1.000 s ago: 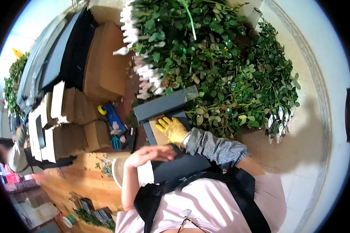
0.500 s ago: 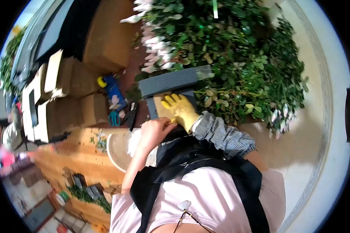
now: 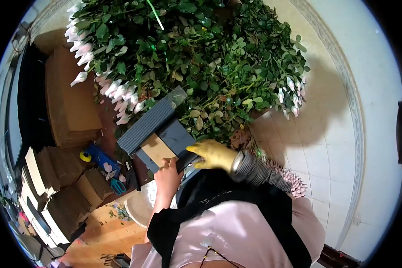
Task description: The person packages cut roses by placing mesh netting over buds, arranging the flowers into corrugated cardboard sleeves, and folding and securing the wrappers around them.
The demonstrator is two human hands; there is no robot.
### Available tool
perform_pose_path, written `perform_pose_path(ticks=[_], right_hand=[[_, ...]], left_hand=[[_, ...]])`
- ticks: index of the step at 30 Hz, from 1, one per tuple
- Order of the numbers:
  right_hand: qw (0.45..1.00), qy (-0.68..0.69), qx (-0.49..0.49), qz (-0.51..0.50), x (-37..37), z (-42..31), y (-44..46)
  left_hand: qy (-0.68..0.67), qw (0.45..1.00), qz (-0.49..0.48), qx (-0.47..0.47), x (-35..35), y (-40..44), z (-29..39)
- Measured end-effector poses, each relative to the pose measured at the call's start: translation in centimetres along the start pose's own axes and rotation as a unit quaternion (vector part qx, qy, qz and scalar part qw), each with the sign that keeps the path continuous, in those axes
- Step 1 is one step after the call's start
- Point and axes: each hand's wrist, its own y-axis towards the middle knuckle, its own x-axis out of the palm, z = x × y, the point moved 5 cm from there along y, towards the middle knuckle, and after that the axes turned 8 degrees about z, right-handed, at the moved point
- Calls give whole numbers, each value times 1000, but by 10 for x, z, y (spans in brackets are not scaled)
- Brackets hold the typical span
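My left hand (image 3: 167,179), bare, lies at the near end of a tan cardboard strip (image 3: 157,149) with its fingers bent on it. The strip rests on a dark grey board (image 3: 178,136). A corrugated grey piece (image 3: 148,125) stands along the board's far side, with clear tape at its right end. My right hand (image 3: 216,155), in a yellow glove, is at the board's right near corner, thumb and fingers apart around a dark edge. Whether it grips that edge is not clear. Leafy stems (image 3: 201,71) with white-netted buds lie beyond.
Blue-handled scissors (image 3: 118,186), a blue tool (image 3: 103,160) and a black tool (image 3: 132,175) lie left of the board. Folded cardboard (image 3: 64,196) and tall brown sheets (image 3: 71,96) stand further left. A round white bin (image 3: 136,210) is below the table edge.
The view has turned, and the board now appears tilted. My gloved right hand has moved off the tan strip to the board's right side. My left hand has come onto the strip's near end.
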Motion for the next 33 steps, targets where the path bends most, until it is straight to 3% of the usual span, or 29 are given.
perform_pose_path(ticks=[2,4,6,9,10,12,14,16,17,20,21,24,25,28,30,31,32,33], right_hand=[[987,-154,52,-7,11,-9,5],[983,-175,26,-39,17,-4,12],[990,-139,-23,4,17,3,8],[986,29,-135,93,-7,1,0],[985,99,-137,41,-17,6,-4],[933,302,-179,83,-41,24,-6],[925,328,-128,144,-90,62,-13],[918,251,-44,303,-142,135,-22],[898,252,42,357,-184,163,-34],[793,47,159,587,-275,284,-58],[773,-94,197,595,-297,325,-59],[779,-272,372,426,-320,404,-44],[805,-248,450,295,-314,433,-34],[824,-284,418,255,-294,515,-11],[824,-229,401,329,-316,485,-24],[803,-271,316,426,-322,484,-34],[785,-295,324,437,-334,475,-45],[741,-330,202,549,-359,426,-67]], left_hand=[[-8,1000,26,-14,-5,-3,2],[1,998,41,-43,-7,-4,5],[-37,995,44,-77,-6,-6,2],[-49,991,48,-114,-12,-8,8],[-52,990,54,-121,-8,-8,6],[-53,989,67,-123,-8,-8,5],[-55,987,60,-140,-8,-8,6],[-45,988,67,-134,-2,-9,5],[-37,987,57,-147,-6,-8,7],[-54,984,53,-163,-23,-1,21],[-72,981,63,-166,-14,-3,12],[-53,976,9,-209,-21,-1,17],[-52,972,-11,-229,-23,0,19],[-53,972,-9,-230,-21,-2,15],[-45,975,0,-219,-19,-2,14],[-54,974,7,-218,-21,-2,17],[-58,975,11,-216,-19,1,18],[-63,973,14,-220,-18,-1,16]])
